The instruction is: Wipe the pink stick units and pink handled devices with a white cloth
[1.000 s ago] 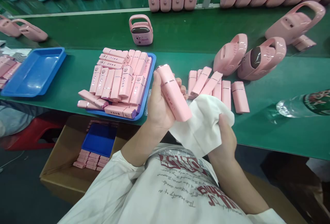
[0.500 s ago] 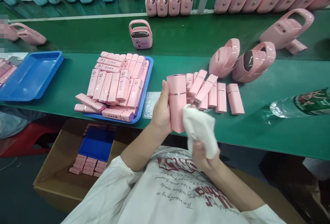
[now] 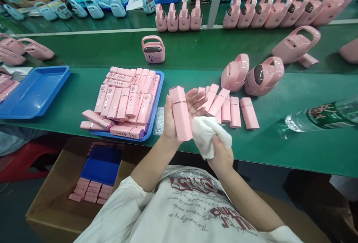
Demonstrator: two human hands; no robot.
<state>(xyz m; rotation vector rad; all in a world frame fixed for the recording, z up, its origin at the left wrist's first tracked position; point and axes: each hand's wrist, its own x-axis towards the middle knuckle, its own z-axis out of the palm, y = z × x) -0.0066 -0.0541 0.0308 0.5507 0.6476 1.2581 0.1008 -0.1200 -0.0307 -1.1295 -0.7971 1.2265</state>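
A pink rectangular case (image 3: 181,118) with a silver band lies in my left hand (image 3: 170,122), tilted a little, its thumb along one side and the other fingers spread out behind it. My right hand (image 3: 222,155) is closed on a crumpled white cloth (image 3: 208,133), whose near edge is beside the lower part of the case. Just beyond my hands, several similar pink cases (image 3: 235,112) lie on the green table (image 3: 279,150). To the left, a blue tray (image 3: 160,97) is heaped with more pink cases.
An empty blue tray (image 3: 33,94) lies at the far left. Pink handled devices (image 3: 264,76) stand at the back right, near a plastic bottle (image 3: 321,116). Below the table edge is a cardboard box (image 3: 53,213) with pink cases. People are partly visible across the table.
The case in my left hand has turned and shifted left, and the fingers behind it have spread. The cloth in my right hand has moved slightly up and left. The view has tilted up.
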